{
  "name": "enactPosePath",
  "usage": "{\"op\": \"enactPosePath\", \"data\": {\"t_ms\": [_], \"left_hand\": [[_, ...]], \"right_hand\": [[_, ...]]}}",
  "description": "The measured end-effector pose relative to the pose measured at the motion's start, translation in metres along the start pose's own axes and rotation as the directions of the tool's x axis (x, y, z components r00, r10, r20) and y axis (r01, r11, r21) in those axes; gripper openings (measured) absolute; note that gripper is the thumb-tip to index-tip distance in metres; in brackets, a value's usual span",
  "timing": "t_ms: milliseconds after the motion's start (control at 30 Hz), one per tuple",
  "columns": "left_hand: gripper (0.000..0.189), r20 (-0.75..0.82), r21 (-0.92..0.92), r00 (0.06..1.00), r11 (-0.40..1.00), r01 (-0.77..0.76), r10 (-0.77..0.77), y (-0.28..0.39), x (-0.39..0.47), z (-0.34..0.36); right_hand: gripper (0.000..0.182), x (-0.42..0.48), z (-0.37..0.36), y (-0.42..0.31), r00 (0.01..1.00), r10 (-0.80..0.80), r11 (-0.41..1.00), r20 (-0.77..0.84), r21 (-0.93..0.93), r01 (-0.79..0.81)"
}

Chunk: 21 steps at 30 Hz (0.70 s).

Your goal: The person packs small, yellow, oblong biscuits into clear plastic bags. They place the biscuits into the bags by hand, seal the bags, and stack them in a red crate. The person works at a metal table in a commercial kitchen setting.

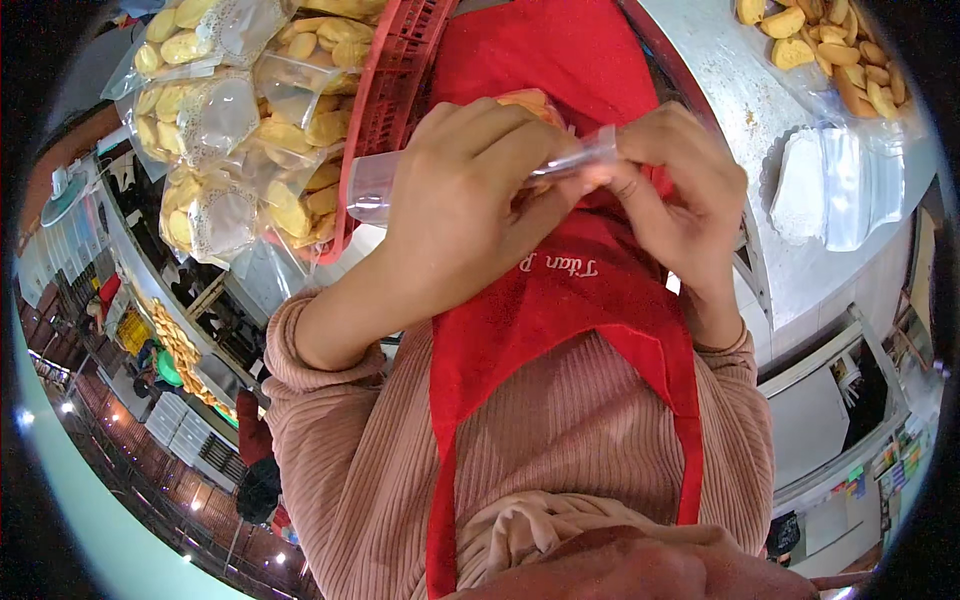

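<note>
Before my chest, a clear plastic bag point(371, 189) is gathered in both hands, with one flap sticking out to the left. My left hand point(469, 176) grips it from above, fingers curled. At the bag's rolled or folded plastic edge point(592, 150), the thumb and fingers of my right hand point(679, 191) pinch the film. Orange-yellow food pieces point(529, 105) show just beyond my left knuckles; my hand hides most of the bag's contents. A red apron point(555, 292) hangs behind both hands.
At upper left, a red plastic basket point(397, 82) borders several packed bags of sliced bread-like pieces point(199, 127). On the metal table point(720, 90) at right lie empty clear bags point(862, 187), white paper doilies point(799, 184) and a heap of loose slices point(832, 52). Other people point(259, 487) are at far left.
</note>
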State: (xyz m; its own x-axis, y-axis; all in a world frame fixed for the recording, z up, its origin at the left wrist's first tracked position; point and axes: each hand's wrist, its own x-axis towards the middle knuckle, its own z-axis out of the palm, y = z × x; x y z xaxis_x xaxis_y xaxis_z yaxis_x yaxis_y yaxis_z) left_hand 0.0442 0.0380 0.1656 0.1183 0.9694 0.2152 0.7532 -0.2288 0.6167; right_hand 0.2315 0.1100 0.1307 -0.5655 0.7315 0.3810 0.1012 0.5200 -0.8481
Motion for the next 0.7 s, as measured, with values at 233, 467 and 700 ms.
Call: {"op": "enactPosePath", "data": {"t_ms": [233,467,700], "left_hand": [[0.027,0.051,-0.020,0.999,1.000,-0.003,0.004,0.002,-0.001,-0.001],[0.025,0.198,0.103,0.979,0.995,0.019,-0.040,-0.001,-0.007,-0.025],[0.022,0.332,0.160,0.912,0.967,0.196,-0.240,-0.013,-0.020,-0.057]], "right_hand": [[0.013,-0.002,0.005,-0.009,0.995,-0.069,0.997,-0.067,-0.042,0.067],[0.013,0.001,0.003,-0.002,0.998,-0.043,0.997,-0.055,-0.060,0.040],[0.009,0.001,-0.013,0.019,0.981,0.192,0.981,-0.011,0.014,-0.191]]}}
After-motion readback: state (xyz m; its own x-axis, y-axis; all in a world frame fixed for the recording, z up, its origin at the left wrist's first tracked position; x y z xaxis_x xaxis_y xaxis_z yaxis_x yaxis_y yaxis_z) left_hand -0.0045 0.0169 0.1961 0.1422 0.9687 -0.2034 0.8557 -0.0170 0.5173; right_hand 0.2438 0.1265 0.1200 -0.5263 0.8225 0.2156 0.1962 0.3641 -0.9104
